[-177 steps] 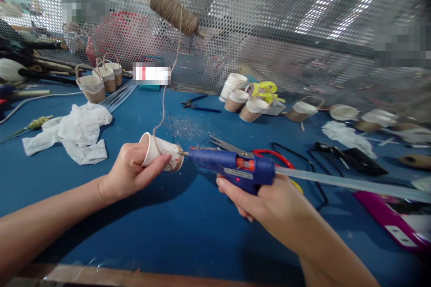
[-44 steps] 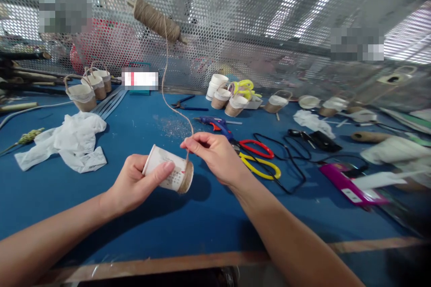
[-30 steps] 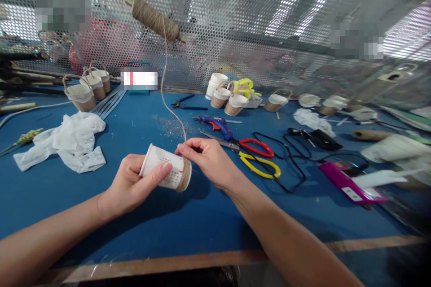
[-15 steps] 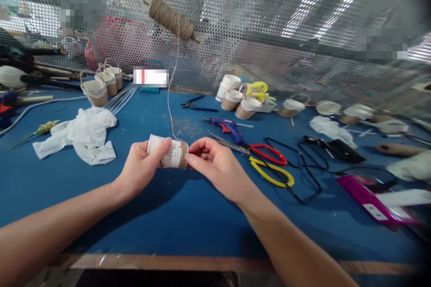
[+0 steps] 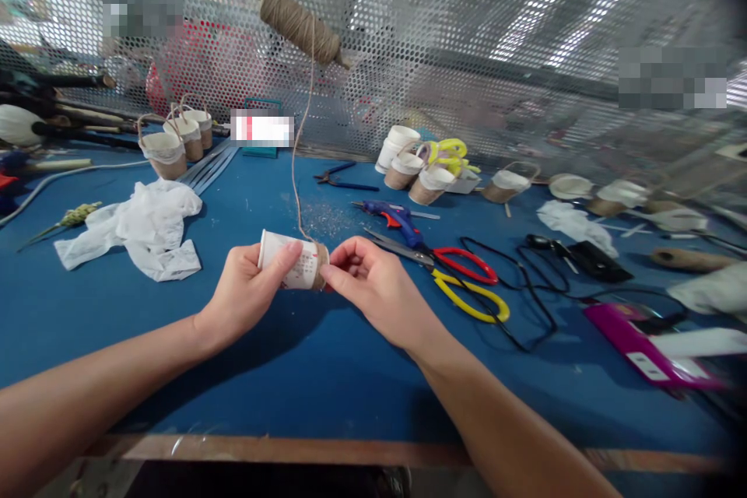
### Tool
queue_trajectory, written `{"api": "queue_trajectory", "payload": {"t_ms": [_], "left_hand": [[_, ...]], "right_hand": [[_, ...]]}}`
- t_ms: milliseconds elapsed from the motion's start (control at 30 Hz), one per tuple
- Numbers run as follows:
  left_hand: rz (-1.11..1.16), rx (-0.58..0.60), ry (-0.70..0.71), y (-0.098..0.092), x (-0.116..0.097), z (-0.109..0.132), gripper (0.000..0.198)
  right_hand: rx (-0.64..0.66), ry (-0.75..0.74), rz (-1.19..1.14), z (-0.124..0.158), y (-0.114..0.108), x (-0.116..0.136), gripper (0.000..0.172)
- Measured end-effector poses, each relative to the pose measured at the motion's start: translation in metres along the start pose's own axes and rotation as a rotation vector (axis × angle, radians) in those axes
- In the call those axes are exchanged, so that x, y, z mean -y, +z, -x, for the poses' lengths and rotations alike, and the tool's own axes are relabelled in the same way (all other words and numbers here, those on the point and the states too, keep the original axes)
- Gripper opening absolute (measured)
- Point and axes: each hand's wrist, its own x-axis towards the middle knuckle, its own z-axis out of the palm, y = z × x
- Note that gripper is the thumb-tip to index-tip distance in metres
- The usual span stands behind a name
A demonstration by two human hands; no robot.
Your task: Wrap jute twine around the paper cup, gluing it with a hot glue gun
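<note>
My left hand [image 5: 242,288] is wrapped round a white paper cup [image 5: 304,268] that lies on its side, thumb on top. Brown twine is wound in a band [image 5: 321,257] round the cup's right end. My right hand [image 5: 379,288] pinches at that end, its thumb and fingers on the band and the cup's bottom; the fingertips are partly hidden. From the band a strand of twine [image 5: 296,171] runs up to a spool [image 5: 299,25] on the mesh panel.
A blue glue gun [image 5: 402,224] and red-and-yellow scissors [image 5: 467,268] lie right of my hands. Pliers [image 5: 344,180] lie behind. Left is a white cloth [image 5: 145,226]; twine-wrapped cups [image 5: 166,159] stand beyond it. A purple device [image 5: 636,346] lies far right.
The cup has turned slightly in my hands and its printing has shifted. Both hands keep nearly the same place. The camera view has moved a little.
</note>
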Motion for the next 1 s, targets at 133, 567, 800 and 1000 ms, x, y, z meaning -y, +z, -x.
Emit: {"api": "queue_trajectory", "payload": {"t_ms": [133,567,800,1000], "left_hand": [[0.021,-0.002,0.013,0.001,0.0,0.001,0.029],[0.155,-0.036,-0.121,0.002,0.002,-0.005,0.032],[0.061,-0.025,-0.026,0.001,-0.002,-0.002,0.03],[-0.261,0.12,0.388,-0.007,-0.002,0.006,0.02]], "right_hand": [[0.0,0.007,0.017,-0.001,0.0,-0.001,0.012],[-0.003,-0.067,-0.008,0.001,0.005,-0.006,0.016],[-0.037,-0.101,0.029,0.002,0.004,-0.005,0.018],[0.051,0.068,-0.36,-0.006,-0.011,0.0,0.017]]}}
